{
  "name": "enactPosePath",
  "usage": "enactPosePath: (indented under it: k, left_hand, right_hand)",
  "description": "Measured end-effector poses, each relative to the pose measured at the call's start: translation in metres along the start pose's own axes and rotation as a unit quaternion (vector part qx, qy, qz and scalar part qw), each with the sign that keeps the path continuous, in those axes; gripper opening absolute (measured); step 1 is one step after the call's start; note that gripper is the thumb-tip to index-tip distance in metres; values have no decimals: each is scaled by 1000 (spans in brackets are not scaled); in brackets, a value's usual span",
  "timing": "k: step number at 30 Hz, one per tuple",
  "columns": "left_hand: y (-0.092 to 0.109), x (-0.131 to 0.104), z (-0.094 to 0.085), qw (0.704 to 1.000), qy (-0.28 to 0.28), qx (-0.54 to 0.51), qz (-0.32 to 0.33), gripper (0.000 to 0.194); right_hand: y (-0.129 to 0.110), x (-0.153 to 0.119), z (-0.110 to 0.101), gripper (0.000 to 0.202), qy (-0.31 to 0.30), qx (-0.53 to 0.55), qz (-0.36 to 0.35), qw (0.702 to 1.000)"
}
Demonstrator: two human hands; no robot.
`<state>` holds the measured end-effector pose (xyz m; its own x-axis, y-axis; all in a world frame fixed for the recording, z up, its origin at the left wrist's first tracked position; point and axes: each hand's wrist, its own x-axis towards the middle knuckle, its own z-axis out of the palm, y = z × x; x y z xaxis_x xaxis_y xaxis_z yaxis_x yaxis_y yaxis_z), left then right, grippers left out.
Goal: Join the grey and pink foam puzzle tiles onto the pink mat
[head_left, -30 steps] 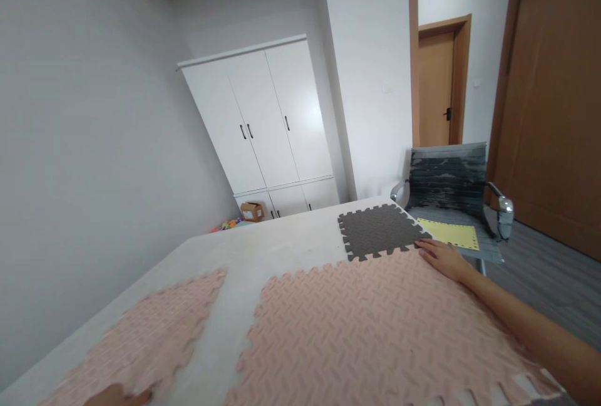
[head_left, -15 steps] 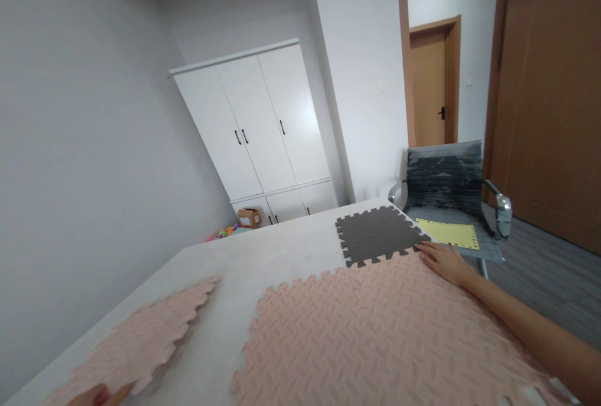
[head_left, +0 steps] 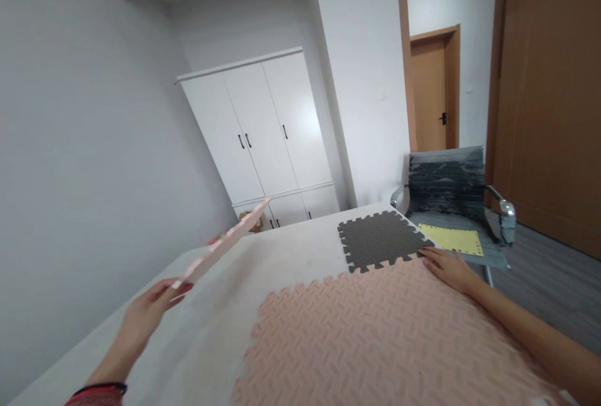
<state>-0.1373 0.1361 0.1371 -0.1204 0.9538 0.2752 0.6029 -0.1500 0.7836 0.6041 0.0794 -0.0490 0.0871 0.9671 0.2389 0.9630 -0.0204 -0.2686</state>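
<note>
Our hands on the foam mats

Our left hand grips a loose pink tile raised off the table; our right hand lies flat on the pink mat beside the grey tile.

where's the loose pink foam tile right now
In the head view it's on the left, lifted off the table in the left hand, the pink foam tile tilting up toward the white wardrobe.

White desk with foam mats

A large pink mat lies under the right hand; a grey mat interlocks with its far edge, just beyond that hand.
</note>
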Motion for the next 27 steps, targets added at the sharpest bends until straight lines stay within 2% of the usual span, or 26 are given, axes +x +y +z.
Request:
enactPosePath:
  k: [1,4,7,10,13,18,22,27]
  left_hand:
    - [14,1,19,998,-37,-33,24,34]
    - [41,7,72,990,-88,-65,93,38]
    - [53,13,118,976,-152,-49,145,34]
    - [55,18,149,960,-231,-44,152,31]
    - [44,26,163,956,-260,-44,130,29]
    - [16,41,172,955,-291,-44,49,30]
    - [2,48,183,963,-262,-59,13,32]
    - [-4,55,190,970,-226,-90,30,34]
  right_hand:
    - [0,0,0,53,-2,0,0,1000]
    - [-1,1,-2,53,-4,3,0,1000]
    - [-2,1,-2,54,-3,8,1,1000]
    - [-3,1,-2,54,3,8,1,1000]
    - [-3,1,-1,53,6,3,2,1000]
    - [-3,2,-2,53,2,0,-6,1000]
    - [-2,2,-1,56,9,12,-28,999]
    - [1,0,0,61,7,25,-56,998]
